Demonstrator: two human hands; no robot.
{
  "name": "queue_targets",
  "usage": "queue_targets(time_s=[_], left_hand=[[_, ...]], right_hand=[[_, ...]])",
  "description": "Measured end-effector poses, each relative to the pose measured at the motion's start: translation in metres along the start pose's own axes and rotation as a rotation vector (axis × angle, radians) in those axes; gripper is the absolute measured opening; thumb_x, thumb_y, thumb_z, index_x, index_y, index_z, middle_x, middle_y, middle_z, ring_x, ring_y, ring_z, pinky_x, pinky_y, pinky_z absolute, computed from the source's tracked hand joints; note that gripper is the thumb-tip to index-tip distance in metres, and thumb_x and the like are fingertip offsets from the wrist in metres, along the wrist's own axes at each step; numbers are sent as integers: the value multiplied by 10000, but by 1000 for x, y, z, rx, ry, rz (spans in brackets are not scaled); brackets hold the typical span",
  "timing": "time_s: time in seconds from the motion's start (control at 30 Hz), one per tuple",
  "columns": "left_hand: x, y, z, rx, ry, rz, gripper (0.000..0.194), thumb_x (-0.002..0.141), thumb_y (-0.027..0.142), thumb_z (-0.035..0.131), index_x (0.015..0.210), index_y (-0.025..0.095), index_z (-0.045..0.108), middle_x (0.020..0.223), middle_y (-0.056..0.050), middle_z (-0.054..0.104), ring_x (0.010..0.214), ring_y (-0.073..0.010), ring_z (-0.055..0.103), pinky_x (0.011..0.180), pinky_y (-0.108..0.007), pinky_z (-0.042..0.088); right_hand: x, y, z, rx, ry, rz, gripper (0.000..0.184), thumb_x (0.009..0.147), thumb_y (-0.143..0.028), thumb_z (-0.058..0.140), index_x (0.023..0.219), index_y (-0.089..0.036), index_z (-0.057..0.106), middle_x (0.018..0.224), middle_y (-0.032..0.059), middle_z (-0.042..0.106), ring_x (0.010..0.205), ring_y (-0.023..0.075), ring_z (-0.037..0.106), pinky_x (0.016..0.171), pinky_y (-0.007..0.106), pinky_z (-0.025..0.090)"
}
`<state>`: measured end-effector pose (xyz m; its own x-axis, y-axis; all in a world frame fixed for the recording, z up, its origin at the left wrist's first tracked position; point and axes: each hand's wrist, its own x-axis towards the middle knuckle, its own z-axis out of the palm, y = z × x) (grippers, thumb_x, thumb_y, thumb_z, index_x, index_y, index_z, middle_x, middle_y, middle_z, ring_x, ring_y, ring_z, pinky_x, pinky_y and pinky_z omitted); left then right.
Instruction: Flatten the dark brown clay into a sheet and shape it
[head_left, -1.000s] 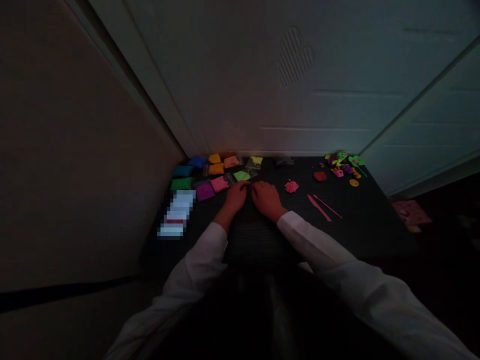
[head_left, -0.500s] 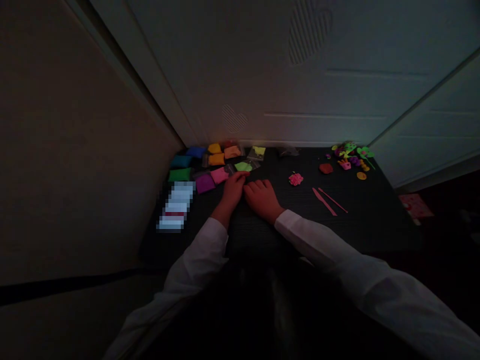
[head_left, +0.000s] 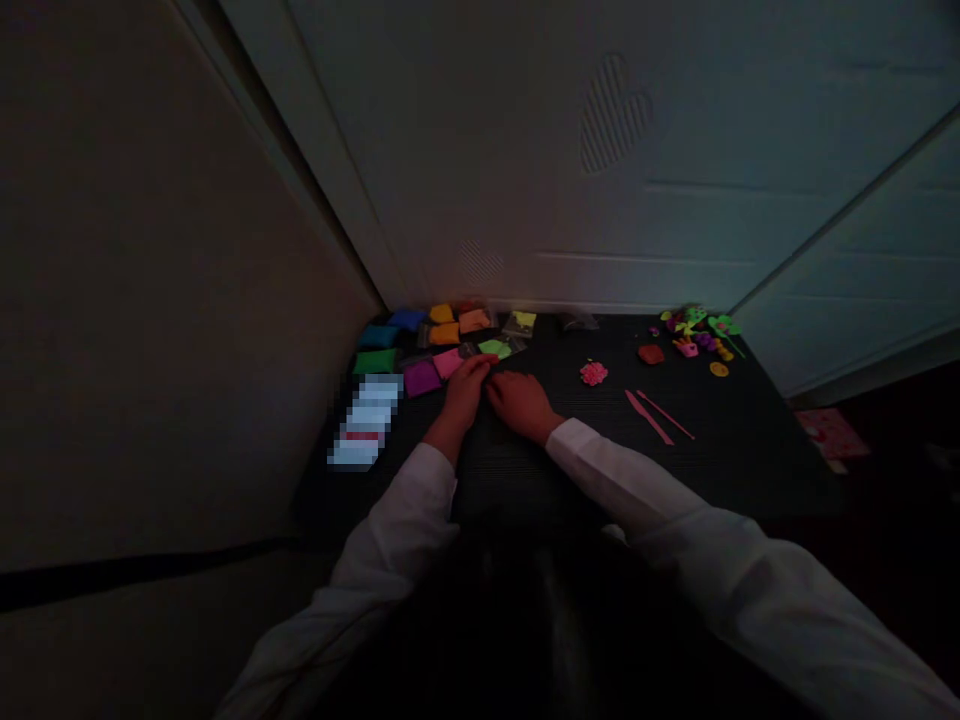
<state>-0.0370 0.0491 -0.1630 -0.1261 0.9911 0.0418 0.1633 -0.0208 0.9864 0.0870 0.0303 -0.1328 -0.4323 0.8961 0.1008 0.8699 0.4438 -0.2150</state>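
The scene is dim. My left hand (head_left: 463,390) lies on the dark table (head_left: 570,470) with its fingertips at a light green clay packet (head_left: 494,348) and a pink clay packet (head_left: 448,362). Right beside it, touching, my right hand (head_left: 516,398) rests knuckles up with curled fingers. Whether either hand holds anything is hidden. Both arms wear white sleeves.
Several coloured clay packets (head_left: 420,335) lie at the table's back left. A pink clay flower (head_left: 593,373), two pink modelling tools (head_left: 654,414), a red piece (head_left: 650,353) and small clay figures (head_left: 697,330) sit to the right. A blurred white object (head_left: 366,422) is at left. A wall stands behind.
Both hands have shifted slightly left, towards the green and pink packets, and drawn together until they touch. The camera view has also swayed a little.
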Motion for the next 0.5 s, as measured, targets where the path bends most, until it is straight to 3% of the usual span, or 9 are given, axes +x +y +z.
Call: queue_targets(time_s=[0.17,0.5], left_hand=[[-2,1,0,-45,-16,-26,295,746,255,453,981,158,604,1026,-46,639,976,-159,565,883,-304,426],[-1,-1,0,-146,-3,-68,272,736,273,491,953,163,612,1041,-39,628,1025,-155,534,956,-302,364]], right_hand=[[-1,-17,4,-18,-18,-75,293,896,-319,313,987,-167,546,960,75,610,874,188,546,749,309,353],[-18,-25,1,-13,-32,-145,341,896,-304,260,972,-143,551,980,120,578,966,240,456,848,398,270]])
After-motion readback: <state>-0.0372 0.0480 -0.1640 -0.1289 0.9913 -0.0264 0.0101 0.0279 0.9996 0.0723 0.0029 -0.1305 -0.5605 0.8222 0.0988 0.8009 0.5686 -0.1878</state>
